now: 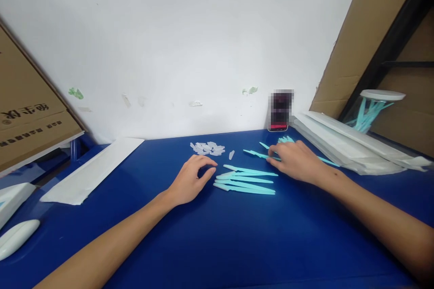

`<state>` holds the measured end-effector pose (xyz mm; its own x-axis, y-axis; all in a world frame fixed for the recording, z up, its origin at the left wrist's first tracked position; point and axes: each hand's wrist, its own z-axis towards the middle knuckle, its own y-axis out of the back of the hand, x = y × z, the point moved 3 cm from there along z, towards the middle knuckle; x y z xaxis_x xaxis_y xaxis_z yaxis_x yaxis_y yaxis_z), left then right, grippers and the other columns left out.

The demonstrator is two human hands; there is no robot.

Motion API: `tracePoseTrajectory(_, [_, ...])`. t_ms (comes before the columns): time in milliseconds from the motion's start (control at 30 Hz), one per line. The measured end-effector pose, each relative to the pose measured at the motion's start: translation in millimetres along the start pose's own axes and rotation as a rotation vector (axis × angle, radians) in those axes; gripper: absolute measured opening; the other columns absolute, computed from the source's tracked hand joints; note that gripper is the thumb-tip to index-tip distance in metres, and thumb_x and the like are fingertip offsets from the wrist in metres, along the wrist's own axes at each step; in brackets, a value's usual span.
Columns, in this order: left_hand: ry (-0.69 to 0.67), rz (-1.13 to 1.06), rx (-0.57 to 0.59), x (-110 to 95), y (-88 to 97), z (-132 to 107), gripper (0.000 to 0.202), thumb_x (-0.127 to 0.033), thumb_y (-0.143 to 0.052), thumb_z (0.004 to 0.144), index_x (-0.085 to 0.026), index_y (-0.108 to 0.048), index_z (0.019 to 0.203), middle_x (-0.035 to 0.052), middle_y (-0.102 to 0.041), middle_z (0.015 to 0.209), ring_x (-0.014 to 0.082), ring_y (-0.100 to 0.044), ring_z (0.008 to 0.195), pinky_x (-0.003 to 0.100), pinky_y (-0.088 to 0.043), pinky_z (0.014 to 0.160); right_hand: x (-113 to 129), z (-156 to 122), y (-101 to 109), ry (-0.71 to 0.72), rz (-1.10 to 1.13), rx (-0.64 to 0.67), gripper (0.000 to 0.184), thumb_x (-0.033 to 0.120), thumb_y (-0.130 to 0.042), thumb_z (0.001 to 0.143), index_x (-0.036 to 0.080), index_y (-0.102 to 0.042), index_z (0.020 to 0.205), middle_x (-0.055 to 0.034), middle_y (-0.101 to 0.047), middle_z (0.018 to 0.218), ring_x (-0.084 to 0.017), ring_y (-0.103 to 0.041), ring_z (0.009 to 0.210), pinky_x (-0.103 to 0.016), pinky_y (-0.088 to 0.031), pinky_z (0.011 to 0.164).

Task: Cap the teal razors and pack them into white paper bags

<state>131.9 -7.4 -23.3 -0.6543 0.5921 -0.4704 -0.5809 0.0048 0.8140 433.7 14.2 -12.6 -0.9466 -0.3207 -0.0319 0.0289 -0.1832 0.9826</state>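
Note:
My left hand [190,180] rests on the blue table [217,244], fingers curled loosely, holding nothing I can see; its fingertips lie just left of a row of several capped teal plastic sticks [246,179]. My right hand [296,159] lies palm down over a loose bunch of teal sticks [259,153], fingertips pressing on one of them. A small heap of clear plastic caps [207,148] sits beyond the left hand, with one stray cap [231,154] beside it.
A phone [280,110] leans on the white wall. White flat packets [342,142] lie at right, beside a clear tub of teal sticks [369,110]. A white strip [91,169] and white lids [16,235] lie left. Cardboard boxes [27,113] flank both sides.

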Motion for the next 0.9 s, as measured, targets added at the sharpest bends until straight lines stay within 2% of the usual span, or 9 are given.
tracePoseTrajectory(133, [-0.034,0.164,0.035,14,6.5,0,0.034,-0.035,-0.041,0.103,-0.024,-0.061,0.129,0.0076,-0.06,0.135,0.0271,-0.049,0.126,0.047,-0.04,0.105,-2,3,-8,-0.024,0.082,0.066,0.029,0.035,-0.044,0.096,0.02,-0.069,0.096,-0.0071,-0.071,0.077,-0.027,-0.065,0.074,-0.05,-0.039,0.084])
tracePoseTrajectory(200, [-0.059,0.184,0.081,16,6.3,0,0.037,-0.033,-0.037,0.104,-0.026,-0.057,0.134,0.0069,-0.056,0.141,0.0264,-0.045,0.132,0.047,-0.037,0.107,-2,4,-10,-0.002,0.109,0.067,0.029,0.035,-0.045,0.096,0.02,-0.069,0.094,-0.0074,-0.072,0.078,-0.027,-0.065,0.075,-0.047,-0.04,0.082])
tracePoseTrajectory(300, [-0.12,0.207,0.125,13,2.6,7,0.037,-0.031,-0.036,0.105,-0.025,-0.056,0.135,0.0063,-0.058,0.139,0.0258,-0.045,0.132,0.046,-0.038,0.106,-2,4,-13,0.006,0.17,0.048,0.028,0.035,-0.047,0.095,0.019,-0.07,0.095,-0.0095,-0.072,0.082,-0.026,-0.066,0.077,-0.038,-0.043,0.072])
tracePoseTrajectory(433, [-0.187,0.287,0.121,9,-4.2,36,0.038,-0.023,-0.032,0.104,-0.023,-0.058,0.132,0.0082,-0.06,0.136,0.0264,-0.048,0.125,0.046,-0.04,0.1,-1,3,-15,0.006,0.175,0.06,0.027,0.034,-0.046,0.097,0.018,-0.068,0.097,-0.0097,-0.071,0.083,-0.023,-0.066,0.075,-0.031,-0.042,0.064])
tracePoseTrajectory(533, [-0.292,0.447,0.176,6,-11.7,59,0.047,-0.01,-0.033,0.098,-0.026,-0.056,0.137,0.0084,-0.052,0.146,0.031,-0.043,0.129,0.049,-0.04,0.097,1,3,-14,0.013,0.087,0.073,0.027,0.031,-0.042,0.099,0.018,-0.065,0.095,-0.0094,-0.069,0.086,-0.023,-0.066,0.08,-0.031,-0.042,0.066])
tracePoseTrajectory(600, [-0.378,0.547,0.223,5,-15.9,65,0.055,-0.004,-0.035,0.095,-0.029,-0.054,0.139,0.0076,-0.05,0.148,0.0325,-0.041,0.131,0.05,-0.038,0.097,3,2,-11,0.017,0.049,0.067,0.027,0.03,-0.039,0.1,0.018,-0.063,0.094,-0.0108,-0.067,0.093,-0.023,-0.065,0.084,-0.032,-0.042,0.069])
tracePoseTrajectory(667, [-0.436,0.626,0.243,4,-16.8,62,0.055,-0.004,-0.036,0.094,-0.027,-0.053,0.141,0.0086,-0.053,0.145,0.0322,-0.042,0.13,0.05,-0.036,0.098,4,1,-8,0.009,0.024,0.056,0.027,0.029,-0.037,0.1,0.017,-0.06,0.093,-0.0127,-0.064,0.1,-0.023,-0.063,0.083,-0.032,-0.041,0.068])
tracePoseTrajectory(767, [-0.475,0.727,0.229,5,-10.5,45,0.05,-0.006,-0.04,0.095,-0.021,-0.052,0.142,0.0113,-0.056,0.141,0.0322,-0.043,0.13,0.05,-0.033,0.101,7,1,-7,-0.018,-0.024,0.056,0.026,0.029,-0.037,0.1,0.017,-0.058,0.09,-0.0127,-0.061,0.103,-0.021,-0.062,0.079,-0.032,-0.04,0.066])
tracePoseTrajectory(900, [-0.453,0.753,0.186,10,5.6,15,0.04,-0.012,-0.044,0.097,-0.02,-0.059,0.134,0.013,-0.059,0.136,0.0334,-0.045,0.129,0.05,-0.033,0.1,12,1,-9,-0.012,-0.056,0.071,0.021,0.027,-0.04,0.099,0.016,-0.056,0.091,-0.0115,-0.062,0.1,-0.023,-0.063,0.081,-0.033,-0.039,0.066])
